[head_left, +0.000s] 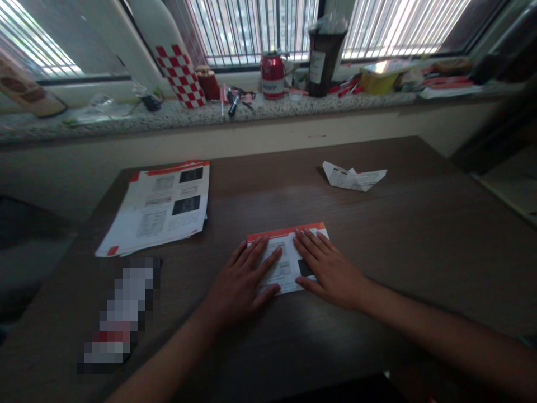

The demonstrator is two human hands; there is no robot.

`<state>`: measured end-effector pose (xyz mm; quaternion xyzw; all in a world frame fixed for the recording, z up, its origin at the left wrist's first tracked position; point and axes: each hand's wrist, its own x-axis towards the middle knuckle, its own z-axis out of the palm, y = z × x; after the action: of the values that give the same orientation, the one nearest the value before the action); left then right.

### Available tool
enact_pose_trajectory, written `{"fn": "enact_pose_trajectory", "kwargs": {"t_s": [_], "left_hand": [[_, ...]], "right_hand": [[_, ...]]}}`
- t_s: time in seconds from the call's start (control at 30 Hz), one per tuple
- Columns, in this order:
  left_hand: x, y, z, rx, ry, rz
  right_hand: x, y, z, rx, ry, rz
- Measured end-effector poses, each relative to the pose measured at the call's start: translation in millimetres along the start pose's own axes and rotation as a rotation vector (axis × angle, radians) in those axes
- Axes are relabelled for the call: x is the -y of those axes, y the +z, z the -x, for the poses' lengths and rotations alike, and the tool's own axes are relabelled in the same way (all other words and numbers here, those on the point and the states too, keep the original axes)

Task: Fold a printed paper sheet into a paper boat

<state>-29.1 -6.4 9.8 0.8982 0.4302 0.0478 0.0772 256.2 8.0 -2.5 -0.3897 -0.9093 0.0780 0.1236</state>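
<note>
A printed sheet of paper with an orange band along its far edge lies flat on the dark brown table in front of me. It looks folded to a small rectangle. My left hand rests on its left part, fingers spread. On its right part lies my right hand, palm down with the fingers stretched out. Both hands press on the paper and cover much of its print. Farther back to the right stands a folded paper boat, apart from the hands.
A stack of printed sheets lies at the table's left, with a blurred-out dark-edged object nearer me. Along the granite windowsill stand a red can, a dark drink cup, a checkered bottle and a yellow container.
</note>
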Motion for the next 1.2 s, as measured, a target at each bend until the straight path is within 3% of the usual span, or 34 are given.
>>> {"fn": "enact_pose_trajectory", "kwargs": {"t_s": [0.23, 0.43, 0.63, 0.93, 1.07, 1.2], "left_hand": [[-4.9, -1.8, 1.2, -0.039, -0.028, -0.011], [-12.6, -0.6, -4.9, -0.085, -0.153, -0.073], [-14.4, -11.1, -9.7, -0.121, -0.189, -0.086], [-9.7, -16.2, -12.2, -0.134, -0.044, -0.019], [-10.9, -16.4, -21.2, -0.046, 0.112, 0.020], [-13.7, -10.5, -27.5, 0.011, 0.153, 0.059]], "right_hand": [[-8.1, -4.0, 2.7, -0.032, -0.005, 0.024], [-14.2, -17.5, -5.0, -0.068, 0.042, 0.081], [-12.5, -23.8, -4.0, -0.025, -0.032, 0.036], [-35.5, -28.6, -4.8, 0.056, -0.104, -0.099], [-45.8, -34.6, -7.3, 0.075, -0.137, -0.177], [-48.1, -37.8, -14.1, 0.045, -0.121, -0.285]]}}
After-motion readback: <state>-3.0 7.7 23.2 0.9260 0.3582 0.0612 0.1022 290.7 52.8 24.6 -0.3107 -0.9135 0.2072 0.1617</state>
